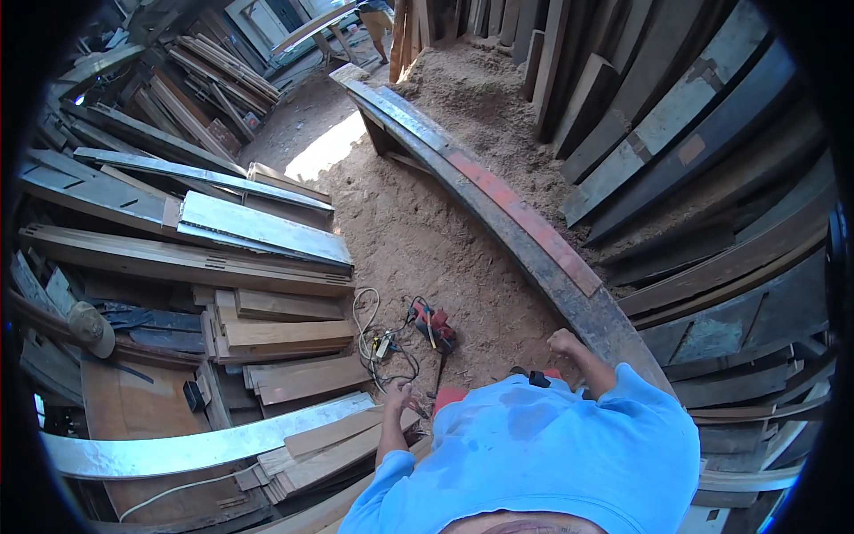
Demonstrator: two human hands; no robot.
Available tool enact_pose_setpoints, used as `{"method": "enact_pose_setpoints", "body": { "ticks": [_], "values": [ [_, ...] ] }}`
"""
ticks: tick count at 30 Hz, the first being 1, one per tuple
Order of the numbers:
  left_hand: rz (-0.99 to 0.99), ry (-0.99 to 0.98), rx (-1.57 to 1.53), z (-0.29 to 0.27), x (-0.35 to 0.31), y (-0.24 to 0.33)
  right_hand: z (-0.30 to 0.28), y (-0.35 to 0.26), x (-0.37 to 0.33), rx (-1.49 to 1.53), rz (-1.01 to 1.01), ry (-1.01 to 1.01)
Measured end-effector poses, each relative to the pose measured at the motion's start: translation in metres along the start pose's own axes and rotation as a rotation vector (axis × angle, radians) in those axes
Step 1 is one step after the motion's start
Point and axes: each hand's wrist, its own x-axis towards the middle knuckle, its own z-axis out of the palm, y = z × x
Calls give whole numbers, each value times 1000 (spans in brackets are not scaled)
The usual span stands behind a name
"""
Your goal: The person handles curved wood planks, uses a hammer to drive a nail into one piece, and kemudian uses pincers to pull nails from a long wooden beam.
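My left hand (399, 392) is low on the left, beside a stack of short planks, its fingers curled. A small red-and-dark object (414, 407) shows next to it, too small to name; I cannot see clearly whether the hand grips it. My right hand (561, 342) is closed in a fist, just left of a long timber bench (623, 334), with nothing visible in it. On the sawdust floor ahead lies a red power tool (434, 327) with a dark narrow bar. A tangled cord (363, 331) and a yellowish plug or connector (382, 347) lie left of it.
A red-painted board (525, 214) lies along the bench, which runs away to the far left. Stacked planks (289, 336) line the left side; upright boards (623, 133) lean on the right. Another person (377, 27) stands far off near a raised board. A cap (91, 329) rests at left.
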Motion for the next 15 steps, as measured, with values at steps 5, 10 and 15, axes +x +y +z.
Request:
{"method": "enact_pose_setpoints", "body": {
  "ticks": [5,10,15],
  "values": [
    [-66,42,-161,5,46,23,44,81,24,209,13,136],
    [-111,-110,-73,72,63,24,45,72,17,170,-46,53],
    [105,-304,69,143,107,-28,10,18,16,411,-16,-21]
  ]
}}
